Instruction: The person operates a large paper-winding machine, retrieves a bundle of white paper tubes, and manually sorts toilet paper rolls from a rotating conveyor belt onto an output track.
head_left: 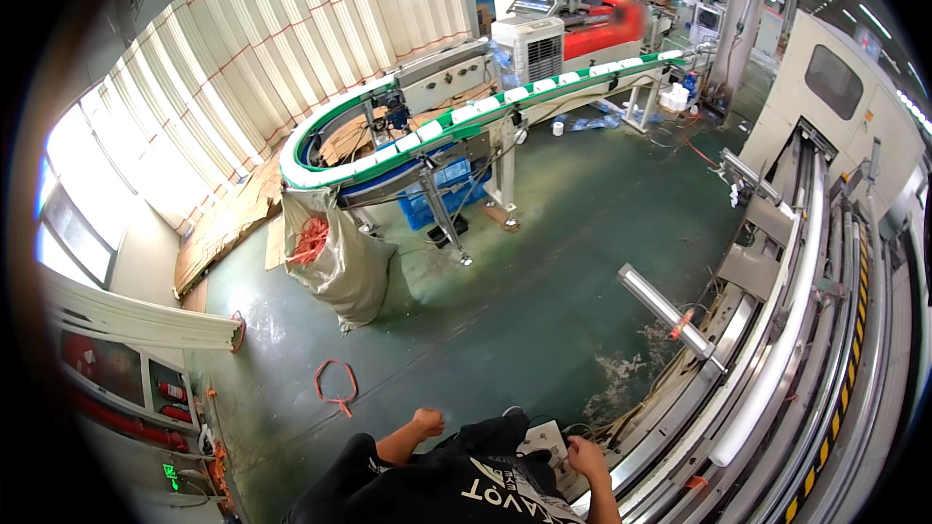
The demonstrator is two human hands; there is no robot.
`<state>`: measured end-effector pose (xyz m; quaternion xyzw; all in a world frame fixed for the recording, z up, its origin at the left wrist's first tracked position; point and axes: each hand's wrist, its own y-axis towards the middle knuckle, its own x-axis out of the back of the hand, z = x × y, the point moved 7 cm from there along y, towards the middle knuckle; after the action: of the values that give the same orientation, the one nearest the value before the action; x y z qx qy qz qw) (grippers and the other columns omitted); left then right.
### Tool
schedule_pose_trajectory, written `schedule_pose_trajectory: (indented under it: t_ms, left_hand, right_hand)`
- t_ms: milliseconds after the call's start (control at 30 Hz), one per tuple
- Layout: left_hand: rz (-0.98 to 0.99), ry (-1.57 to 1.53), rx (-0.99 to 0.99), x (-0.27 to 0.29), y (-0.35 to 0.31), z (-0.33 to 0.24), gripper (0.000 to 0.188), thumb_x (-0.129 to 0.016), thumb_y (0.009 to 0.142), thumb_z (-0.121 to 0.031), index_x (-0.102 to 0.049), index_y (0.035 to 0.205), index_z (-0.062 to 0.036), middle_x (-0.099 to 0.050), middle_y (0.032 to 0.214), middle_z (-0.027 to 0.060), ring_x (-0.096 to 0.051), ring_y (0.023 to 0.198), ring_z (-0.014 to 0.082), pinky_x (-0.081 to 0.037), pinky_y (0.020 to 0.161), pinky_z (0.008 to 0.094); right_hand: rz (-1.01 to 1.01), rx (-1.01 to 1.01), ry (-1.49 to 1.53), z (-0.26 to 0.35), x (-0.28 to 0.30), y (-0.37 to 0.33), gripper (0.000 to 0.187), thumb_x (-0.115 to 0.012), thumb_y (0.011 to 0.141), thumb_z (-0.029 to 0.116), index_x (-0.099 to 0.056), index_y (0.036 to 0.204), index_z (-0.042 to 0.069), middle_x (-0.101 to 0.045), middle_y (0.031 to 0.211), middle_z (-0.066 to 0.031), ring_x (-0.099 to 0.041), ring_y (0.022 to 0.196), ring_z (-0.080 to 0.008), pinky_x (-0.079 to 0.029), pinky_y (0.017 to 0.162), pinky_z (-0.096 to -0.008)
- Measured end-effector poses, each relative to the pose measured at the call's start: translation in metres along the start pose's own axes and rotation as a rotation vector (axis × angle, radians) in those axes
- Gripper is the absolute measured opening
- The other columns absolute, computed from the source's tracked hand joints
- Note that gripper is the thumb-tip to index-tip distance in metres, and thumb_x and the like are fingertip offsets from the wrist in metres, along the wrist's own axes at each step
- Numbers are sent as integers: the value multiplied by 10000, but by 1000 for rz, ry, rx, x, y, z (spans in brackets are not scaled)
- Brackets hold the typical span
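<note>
Bottom centre of frame: right hand (586,457) curled, fingers resting on a small white box-like device (545,442) just to its left. Device's long axis runs roughly lower left to upper right; details too small to read. Left hand (427,422) loosely closed, empty, near the device. Black shirt (456,485) hides both forearms partly.

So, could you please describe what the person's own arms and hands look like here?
Both forearms are bare, with no gloves, watch or bands visible on the left hand or right hand. The person wears a black short-sleeved shirt with pale lettering printed across it. Finer detail is too small to tell.
</note>
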<state>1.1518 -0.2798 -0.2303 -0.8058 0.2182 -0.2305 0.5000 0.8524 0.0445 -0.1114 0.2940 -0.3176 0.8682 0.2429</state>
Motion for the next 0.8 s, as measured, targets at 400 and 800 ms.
schedule_pose_trajectory:
  t_ms: [400, 800]
  left_hand:
    - [371, -630, 271, 62, 200, 33, 173, -537, 860, -264, -560, 909, -100, -603, 905, 145, -584, 750, 304, -483, 658, 431]
    - [-45, -311, -193, 255, 297, -32, 229, -544, 871, -262, -620, 936, -56, -635, 815, 116, -592, 683, 237, -470, 610, 400]
  right_hand:
    - [314, -168, -210, -84, -153, 88, 407, -563, 795, 224, -665, 1172, 110, -667, 1125, -158, -622, 1060, -330, -489, 923, -412]
    - [557, 397, -220, -23, -379, 260, 205, -620, 795, 175, -685, 927, 33, -665, 960, -159, -633, 872, -353, -501, 743, -467]
